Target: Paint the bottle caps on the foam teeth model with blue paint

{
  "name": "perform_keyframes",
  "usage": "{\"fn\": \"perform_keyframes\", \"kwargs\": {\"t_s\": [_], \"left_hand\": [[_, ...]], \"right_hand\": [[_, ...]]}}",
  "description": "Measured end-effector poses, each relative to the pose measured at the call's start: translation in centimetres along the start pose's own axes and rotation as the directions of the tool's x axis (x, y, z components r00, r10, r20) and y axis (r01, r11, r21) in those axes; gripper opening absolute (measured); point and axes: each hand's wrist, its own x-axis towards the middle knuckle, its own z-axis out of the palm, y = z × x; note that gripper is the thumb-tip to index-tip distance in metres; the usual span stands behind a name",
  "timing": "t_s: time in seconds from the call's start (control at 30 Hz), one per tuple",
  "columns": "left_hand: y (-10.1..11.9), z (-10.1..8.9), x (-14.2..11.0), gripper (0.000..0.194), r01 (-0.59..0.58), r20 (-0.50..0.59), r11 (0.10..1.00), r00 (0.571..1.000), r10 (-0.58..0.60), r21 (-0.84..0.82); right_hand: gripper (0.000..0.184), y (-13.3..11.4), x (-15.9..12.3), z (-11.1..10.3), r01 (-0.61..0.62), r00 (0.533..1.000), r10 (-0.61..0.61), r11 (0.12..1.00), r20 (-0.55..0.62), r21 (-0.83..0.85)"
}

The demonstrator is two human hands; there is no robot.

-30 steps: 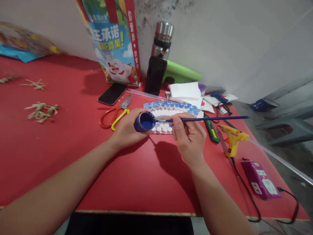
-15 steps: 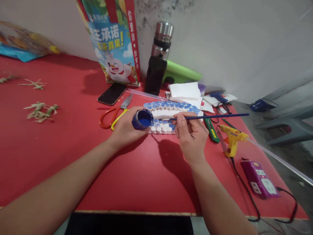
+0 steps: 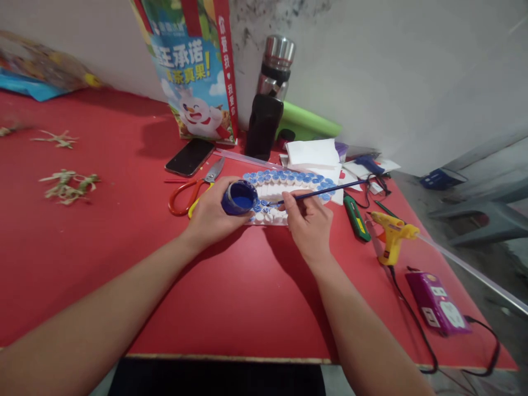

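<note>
My left hand (image 3: 210,214) is wrapped round a small jar of blue paint (image 3: 239,198), its open mouth tilted up toward me. Between the thumb and fingers of my right hand (image 3: 307,223) is a thin blue paintbrush (image 3: 330,190), its handle sloping up to the right. The bristles reach down to the small round pieces of a white craft model (image 3: 272,191), just right of the jar. Blue covers the round pieces along the model's far edge; several near the front are white. My hands and the jar hide part of it.
Scissors (image 3: 181,198) and a phone (image 3: 190,157) lie left of the model. To the right are a green utility knife (image 3: 357,218), a yellow glue gun (image 3: 394,234) and a purple power box (image 3: 437,302) with cables. A printed bag (image 3: 198,82) and a metal bottle (image 3: 275,66) stand behind.
My right hand has shifted left and slightly down, and the brush handle now slopes more steeply. The brush tip sits near the jar's right side. My left hand has barely moved with the jar.
</note>
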Motion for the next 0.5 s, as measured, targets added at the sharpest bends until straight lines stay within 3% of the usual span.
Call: {"fn": "perform_keyframes", "kwargs": {"t_s": [0.5], "left_hand": [[0.28, 0.02, 0.04, 0.051, -0.026, 0.005, 1.0, 1.0, 0.026, -0.016]], "right_hand": [[0.027, 0.41, 0.07, 0.27, 0.075, 0.997, -0.075, 0.997, 0.005, -0.032]]}}
